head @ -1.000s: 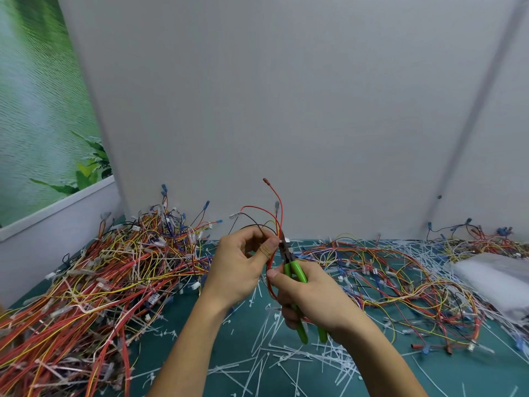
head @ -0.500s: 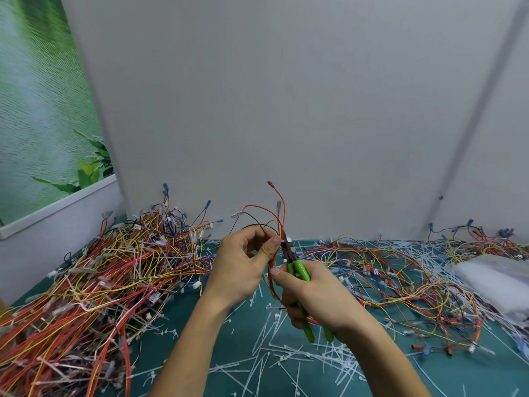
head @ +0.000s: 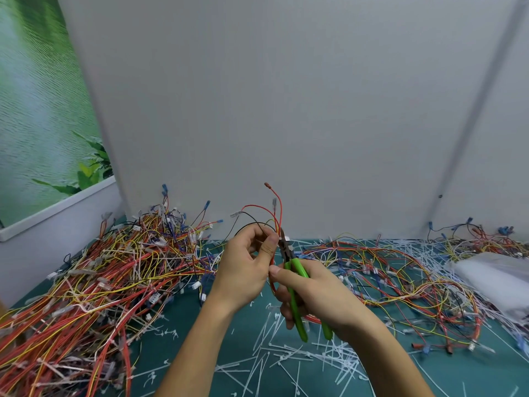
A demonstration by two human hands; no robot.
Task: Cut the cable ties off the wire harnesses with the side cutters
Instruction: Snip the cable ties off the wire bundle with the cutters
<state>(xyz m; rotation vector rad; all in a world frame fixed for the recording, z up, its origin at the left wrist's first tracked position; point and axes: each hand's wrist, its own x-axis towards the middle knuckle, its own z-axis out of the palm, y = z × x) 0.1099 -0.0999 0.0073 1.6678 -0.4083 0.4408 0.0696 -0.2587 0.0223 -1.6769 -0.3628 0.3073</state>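
A: What's sitting far left?
B: Harness heap (head: 100, 282) is lying on the green mat (head: 206, 365).
A: Hands?
B: Left hand (head: 243, 270) is pinching a small harness (head: 279, 207), its wires sticking up. Right hand (head: 317, 299) is gripping the side cutters (head: 297, 269), nose sitting at that bundle, just beside the left thumb. Cut ties (head: 274, 359) are littering the mat below the hands. A second tangle (head: 400, 276) is lying right.

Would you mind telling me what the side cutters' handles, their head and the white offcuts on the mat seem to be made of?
Handles: smooth bright green with a slight sheen, probably plastic or rubber sleeves. Head: dark, dull, likely steel. Offcuts: thin, stiff-looking white strips, probably nylon cable-tie plastic.
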